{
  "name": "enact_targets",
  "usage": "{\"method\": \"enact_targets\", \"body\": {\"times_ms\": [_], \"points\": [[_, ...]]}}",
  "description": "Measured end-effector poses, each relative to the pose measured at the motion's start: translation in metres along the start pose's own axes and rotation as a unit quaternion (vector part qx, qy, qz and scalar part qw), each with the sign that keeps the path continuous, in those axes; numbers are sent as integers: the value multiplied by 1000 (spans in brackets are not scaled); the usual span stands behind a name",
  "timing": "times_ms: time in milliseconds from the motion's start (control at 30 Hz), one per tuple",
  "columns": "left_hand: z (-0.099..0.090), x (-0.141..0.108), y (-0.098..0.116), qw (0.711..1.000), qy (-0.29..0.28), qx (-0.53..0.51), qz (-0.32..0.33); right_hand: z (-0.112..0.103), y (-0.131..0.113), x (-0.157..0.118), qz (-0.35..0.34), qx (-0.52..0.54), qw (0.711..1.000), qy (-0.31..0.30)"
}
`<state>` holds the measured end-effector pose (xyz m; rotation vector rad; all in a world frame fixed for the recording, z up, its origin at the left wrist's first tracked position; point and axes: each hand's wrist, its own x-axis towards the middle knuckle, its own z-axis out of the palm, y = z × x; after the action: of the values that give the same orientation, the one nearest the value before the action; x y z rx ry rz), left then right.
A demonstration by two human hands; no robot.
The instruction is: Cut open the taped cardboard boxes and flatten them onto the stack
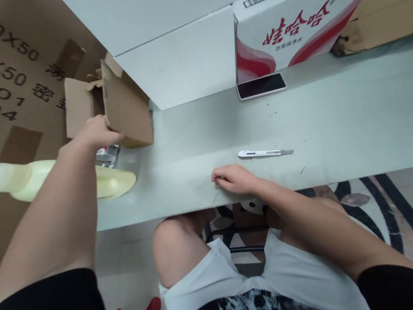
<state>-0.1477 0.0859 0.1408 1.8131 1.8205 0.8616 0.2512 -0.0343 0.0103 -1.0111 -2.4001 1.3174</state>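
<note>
My left hand (101, 132) reaches to a small brown cardboard box (133, 116) at the left of the table. Its thumb lies against the outside of the box while the other fingers go behind the raised wall, mostly hidden, so it appears to grip that edge. Loosely curled, my right hand (233, 178) rests near the table's front edge with nothing visible in it. Just beyond it lies a white craft knife (265, 153), its blade end pointing right. Below my left hand is a clear plastic packet (107, 156) with some red on it, partly covered.
A pale yellow object with a tapered end (116, 181) lies beneath my left forearm. Large white cartons (181, 63) and a red-and-white printed carton (290, 36) line the back of the table (190, 147). A phone (262, 86) lies before them. Big brown cartons (8, 113) stand left.
</note>
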Motion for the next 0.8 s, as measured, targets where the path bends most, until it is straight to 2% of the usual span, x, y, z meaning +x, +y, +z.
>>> {"method": "enact_targets", "body": {"times_ms": [100, 200, 267, 367, 433, 533, 600, 667, 733, 800], "points": [[-4, -19, 16, 985, -33, 171, -20, -3, 3, 4, -11, 9, 1000, 19], [2, -54, 47, 970, -54, 238, -1, -10, 4, 9, -21, 19, 998, 53], [14, -80, 73, 949, -44, 307, 56, -18, 3, 13, -24, 26, 995, 91], [43, -116, 112, 917, -19, 373, 143, -33, 0, 16, -75, 62, 976, 197], [68, -135, 136, 908, -37, 365, 200, -43, -3, 13, -137, 89, 947, 276], [106, -155, 165, 911, -70, 343, 219, -58, -6, 5, -213, 80, 913, 339], [127, -164, 180, 917, -84, 311, 233, -65, -6, -2, -244, 52, 905, 344], [143, -171, 190, 930, -58, 247, 265, -69, -3, -4, -259, 28, 909, 326], [151, -175, 193, 936, -16, 172, 305, -70, 1, -3, -265, 16, 914, 308], [149, -176, 190, 933, 25, 120, 339, -69, 7, 2, -262, 12, 914, 310]]}}
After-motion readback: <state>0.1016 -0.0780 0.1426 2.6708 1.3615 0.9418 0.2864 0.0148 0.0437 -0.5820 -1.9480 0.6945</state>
